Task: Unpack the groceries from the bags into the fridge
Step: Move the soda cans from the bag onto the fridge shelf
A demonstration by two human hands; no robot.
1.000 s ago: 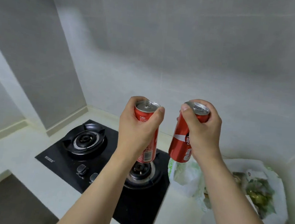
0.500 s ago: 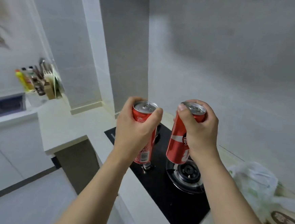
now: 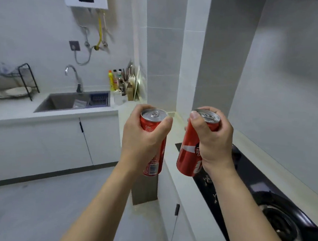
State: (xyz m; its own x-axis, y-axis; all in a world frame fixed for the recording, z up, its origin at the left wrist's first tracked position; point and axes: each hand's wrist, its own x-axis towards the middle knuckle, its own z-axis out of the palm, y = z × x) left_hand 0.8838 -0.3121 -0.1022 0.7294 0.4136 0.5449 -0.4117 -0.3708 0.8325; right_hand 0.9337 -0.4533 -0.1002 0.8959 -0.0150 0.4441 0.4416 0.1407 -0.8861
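Head view showed both hands loaded: left hand wrapped round one red can, right hand wrapped round a second can, both upright at chest height, tops up, apart from each other. Neither fridge nor bags in shot, so nothing stowed yet w/ these two; I'd judge mid-carry, placing left to do. Hob & counter edge sat right of and below the grips; sink beyond left grip; open floor below-left gave walking room.

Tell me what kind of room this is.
A home kitchen, most likely: a sink with faucet set in a white counter, a black gas stove on the right, and a knife block in the corner.
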